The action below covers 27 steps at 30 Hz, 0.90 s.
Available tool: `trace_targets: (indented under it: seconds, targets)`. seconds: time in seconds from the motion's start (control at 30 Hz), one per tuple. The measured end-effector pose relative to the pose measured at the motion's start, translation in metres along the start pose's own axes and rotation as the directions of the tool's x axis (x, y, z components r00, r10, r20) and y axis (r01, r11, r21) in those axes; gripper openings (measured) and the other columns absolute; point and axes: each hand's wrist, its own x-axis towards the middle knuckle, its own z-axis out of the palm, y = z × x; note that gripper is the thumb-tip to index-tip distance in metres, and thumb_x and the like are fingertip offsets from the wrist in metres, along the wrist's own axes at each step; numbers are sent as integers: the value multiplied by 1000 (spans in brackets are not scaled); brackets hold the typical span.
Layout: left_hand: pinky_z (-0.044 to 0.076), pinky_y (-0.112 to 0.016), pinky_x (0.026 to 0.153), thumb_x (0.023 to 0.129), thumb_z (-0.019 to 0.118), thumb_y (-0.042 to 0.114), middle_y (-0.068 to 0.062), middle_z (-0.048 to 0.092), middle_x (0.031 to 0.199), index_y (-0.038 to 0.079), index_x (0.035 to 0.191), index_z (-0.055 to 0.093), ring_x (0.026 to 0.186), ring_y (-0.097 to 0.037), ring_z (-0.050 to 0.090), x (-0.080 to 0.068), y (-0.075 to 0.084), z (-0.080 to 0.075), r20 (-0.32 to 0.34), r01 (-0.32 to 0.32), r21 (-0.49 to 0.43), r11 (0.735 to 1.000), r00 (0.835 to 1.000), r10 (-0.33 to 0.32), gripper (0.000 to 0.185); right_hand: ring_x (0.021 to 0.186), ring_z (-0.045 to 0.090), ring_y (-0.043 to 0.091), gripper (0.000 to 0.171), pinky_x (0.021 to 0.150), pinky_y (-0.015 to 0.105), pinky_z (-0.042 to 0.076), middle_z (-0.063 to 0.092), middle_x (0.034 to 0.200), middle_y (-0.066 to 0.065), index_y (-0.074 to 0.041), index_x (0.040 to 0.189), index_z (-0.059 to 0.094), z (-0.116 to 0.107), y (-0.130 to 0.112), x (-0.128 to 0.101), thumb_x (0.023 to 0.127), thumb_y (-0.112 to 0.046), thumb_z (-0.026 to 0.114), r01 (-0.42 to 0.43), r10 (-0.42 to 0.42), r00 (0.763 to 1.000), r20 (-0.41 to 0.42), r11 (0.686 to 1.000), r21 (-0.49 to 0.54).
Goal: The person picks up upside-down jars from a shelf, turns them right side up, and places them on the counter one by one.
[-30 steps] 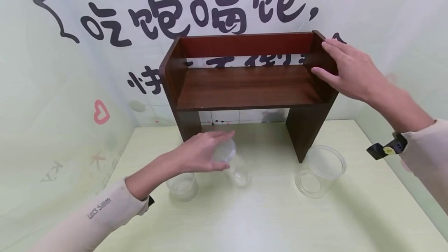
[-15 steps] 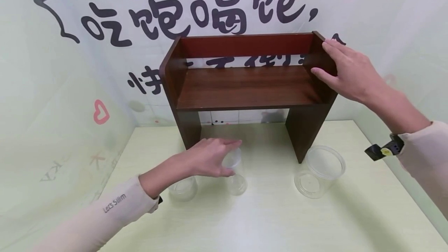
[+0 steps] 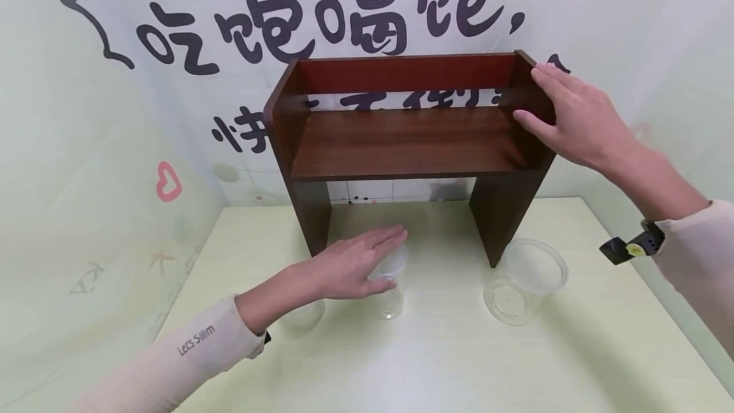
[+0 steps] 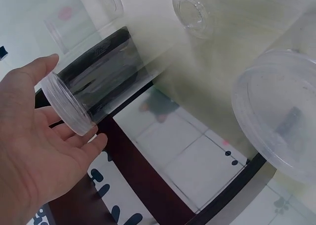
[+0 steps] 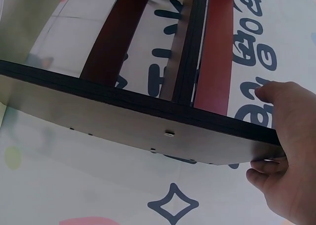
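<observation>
My left hand (image 3: pixel 350 266) grips a small clear plastic jar (image 3: pixel 391 292) by its rim, in front of the shelf's left leg. The jar's base is at or just above the pale green table (image 3: pixel 436 362). In the left wrist view the jar's rim (image 4: pixel 66 106) lies between thumb and fingers of that hand (image 4: pixel 34 156). My right hand (image 3: pixel 573 116) grips the top edge of the right side panel of a dark wooden desk shelf (image 3: pixel 407 142). Seen from the right wrist, my thumb and fingers (image 5: pixel 291 151) wrap that panel's edge (image 5: pixel 148 121).
A second small clear jar (image 3: pixel 302 314) stands behind my left forearm. A larger clear tub (image 3: pixel 524 282) lies tilted on the table by the shelf's right leg. A printed backdrop (image 3: pixel 115 145) closes in the back and sides. The shelf board holds nothing.
My left hand has moved right and a little forward with the jar, which has gone from tilted to nearly upright. The right hand has stayed on the shelf panel.
</observation>
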Motion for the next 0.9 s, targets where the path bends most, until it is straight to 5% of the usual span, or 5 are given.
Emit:
trace_targets:
  seconds: [0.33,0.6,0.9]
  targets:
    - [47,-48,117,100,71,48,-8,36,171,9,165,37,156,-27,38,-12,-5,-1,-101,-18,27,999,995,21,83,154,34,46,71,125,62,28,37,165,29,6,161,36,0,1,-1,105,-28,64,17,-16,999,-32,1000,22]
    - [44,-47,119,97,75,48,-10,40,168,8,163,40,153,-28,43,-34,-13,-10,-229,-11,60,998,973,24,85,153,35,48,73,123,66,29,40,164,28,2,163,35,-1,4,-9,103,-26,67,16,-13,998,-68,999,42]
    - [48,-51,115,93,81,47,-11,44,166,6,163,41,149,-31,47,-70,-28,-24,-357,30,119,992,934,15,90,141,45,48,74,95,80,44,45,160,27,-8,165,34,-5,23,-29,104,-38,63,30,-27,991,-132,999,21]
